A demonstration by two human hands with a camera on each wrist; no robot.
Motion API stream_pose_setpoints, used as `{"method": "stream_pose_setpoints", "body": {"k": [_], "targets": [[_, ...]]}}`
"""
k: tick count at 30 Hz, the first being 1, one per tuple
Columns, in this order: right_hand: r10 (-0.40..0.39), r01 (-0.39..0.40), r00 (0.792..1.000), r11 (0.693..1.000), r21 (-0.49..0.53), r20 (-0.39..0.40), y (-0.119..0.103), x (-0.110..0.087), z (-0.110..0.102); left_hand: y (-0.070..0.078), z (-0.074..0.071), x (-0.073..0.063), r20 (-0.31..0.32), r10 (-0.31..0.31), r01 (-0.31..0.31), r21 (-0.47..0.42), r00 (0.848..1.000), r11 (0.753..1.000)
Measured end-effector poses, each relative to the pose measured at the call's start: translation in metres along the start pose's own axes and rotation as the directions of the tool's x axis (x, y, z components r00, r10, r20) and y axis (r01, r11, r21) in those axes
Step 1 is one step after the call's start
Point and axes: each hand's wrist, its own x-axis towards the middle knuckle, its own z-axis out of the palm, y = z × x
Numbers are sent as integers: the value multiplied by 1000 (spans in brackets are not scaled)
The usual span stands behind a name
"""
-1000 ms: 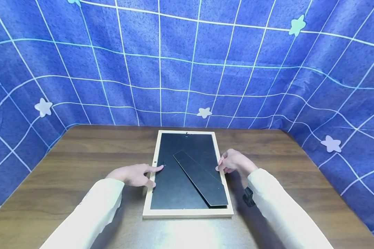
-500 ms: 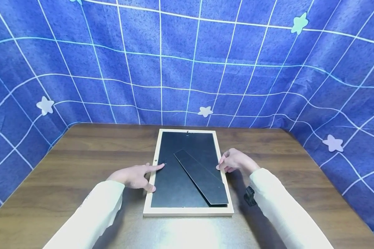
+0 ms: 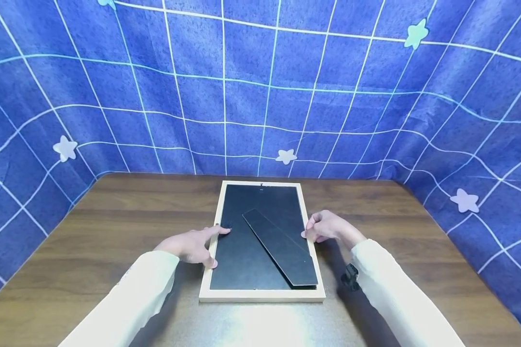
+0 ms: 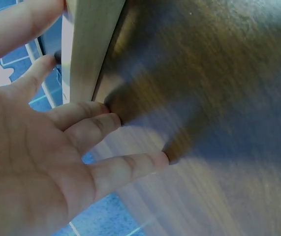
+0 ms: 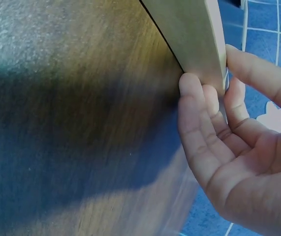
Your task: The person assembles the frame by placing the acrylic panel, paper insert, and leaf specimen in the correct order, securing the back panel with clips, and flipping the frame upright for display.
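A picture frame (image 3: pixel 260 295) with a pale wood border lies face down, its black backing board (image 3: pixel 239 260) upward. A black easel stand (image 3: pixel 282 250) runs slantwise across the backing. My left hand (image 3: pixel 195 246) rests at the left border, index finger and thumb reaching over it onto the board's edge. In the left wrist view, the other fingers (image 4: pixel 125 167) of that hand extend down beside the frame toward the table. My right hand (image 3: pixel 323 226) pinches the right border. In the right wrist view, its curled fingers (image 5: pixel 194 113) touch the outer side, with the thumb (image 5: pixel 258 73) on top.
The brown wood-grain table (image 3: pixel 134 212) spreads around the frame on all sides. Behind it hangs a blue curtain (image 3: pixel 243 106) with white grid lines and pale stars. A dark device (image 3: pixel 350 277) sits under the right wrist.
My left hand has shifted very slightly to the right, its index finger a little further over the backing board. The right hand keeps its hold, and the frame stays in place.
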Motion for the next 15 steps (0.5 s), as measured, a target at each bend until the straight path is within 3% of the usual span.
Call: {"method": "stream_pose_setpoints", "body": {"k": [5, 11, 15], "targets": [[1, -1, 1000, 999, -32, -17, -3, 0, 3, -2, -2, 1, 33, 4, -4, 0, 999, 1000], [23, -23, 1000, 1000, -9, -11, -7, 2, 5, -13, -12, 0, 143, 76, -62, -99, 987, 993], [34, -34, 999, 999, -4, -8, -5, 1, 3, -16, -13, 3, 172, 90, -67, -139, 981, 988]]}}
